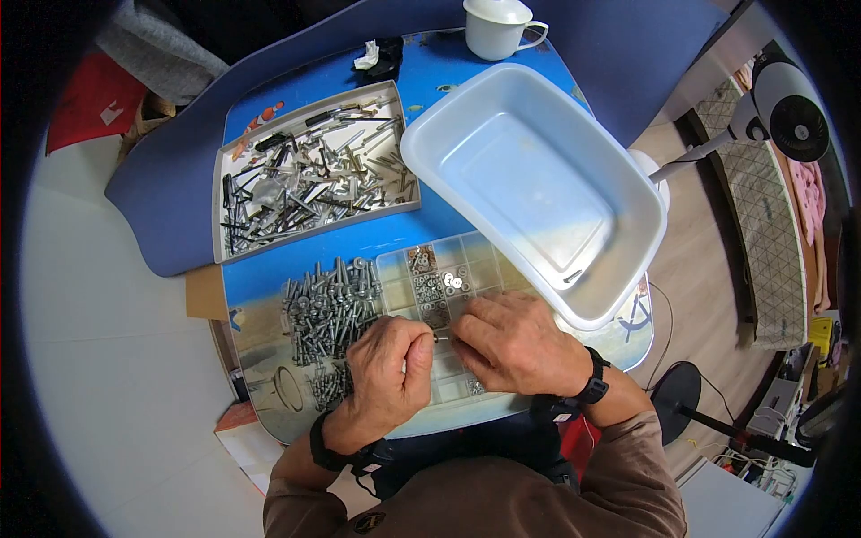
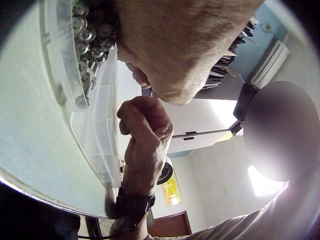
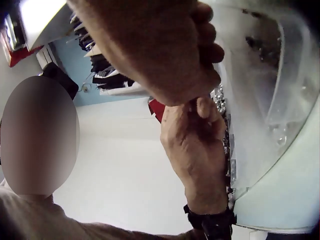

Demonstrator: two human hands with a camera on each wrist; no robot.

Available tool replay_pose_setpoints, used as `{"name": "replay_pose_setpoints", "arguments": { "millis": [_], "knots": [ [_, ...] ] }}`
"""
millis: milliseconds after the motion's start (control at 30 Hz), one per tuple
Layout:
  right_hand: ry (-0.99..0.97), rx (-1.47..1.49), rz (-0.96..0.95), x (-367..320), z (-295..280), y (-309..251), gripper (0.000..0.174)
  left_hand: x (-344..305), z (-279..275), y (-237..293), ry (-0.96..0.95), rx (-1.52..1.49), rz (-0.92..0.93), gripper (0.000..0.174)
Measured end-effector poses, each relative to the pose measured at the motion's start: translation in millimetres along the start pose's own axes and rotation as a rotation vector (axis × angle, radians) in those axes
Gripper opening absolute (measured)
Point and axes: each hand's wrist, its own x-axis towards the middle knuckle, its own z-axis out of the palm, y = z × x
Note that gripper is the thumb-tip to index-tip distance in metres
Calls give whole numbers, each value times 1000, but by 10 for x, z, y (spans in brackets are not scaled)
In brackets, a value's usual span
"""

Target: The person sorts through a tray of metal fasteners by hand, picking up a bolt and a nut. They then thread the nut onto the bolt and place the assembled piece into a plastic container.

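Pinching a small screw (image 1: 440,339) from opposite sides, with curled fingers of left hand (image 1: 388,372) and right hand (image 1: 520,345). Held up over the divided box (image 1: 394,271), in the gap between the two hands. Runs crosswise along its long axis, from one set of fingertips to the other, in the head view. Cannot tell the direction of its head, with both ends hidden. Beside the box, at left: piled bolts (image 1: 330,300). Farther back: shallow tray (image 1: 218,215) and white basin (image 1: 538,170).
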Motion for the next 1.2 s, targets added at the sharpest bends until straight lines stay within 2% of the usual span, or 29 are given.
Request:
{"name": "replay_pose_setpoints", "arguments": {
  "millis": [67,300,367,500,667,767,967,1200],
  "knots": [
    [-71,-61,27,-4,-29,-36,22,5,-2,9,-2,-1,-3,3],
    [-42,-41,57,19,-47,-88,28,8,3,12,-28,11,6,6],
    [25,32,47,15,-39,-67,32,10,3,15,-26,11,9,6],
    [3,86,-40,-7,-6,-16,33,0,6,13,-55,-16,26,8],
    [58,48,-99,-41,72,7,18,-20,-1,-4,-85,-28,26,12],
    [44,46,-91,-23,43,-16,16,-16,1,8,-89,-27,30,20],
    [43,18,-110,-22,15,-25,16,-24,7,1,-74,-18,38,18],
    [44,-19,-94,-28,-31,-82,16,5,-84,1,66,102,59,7]
  ]
}}
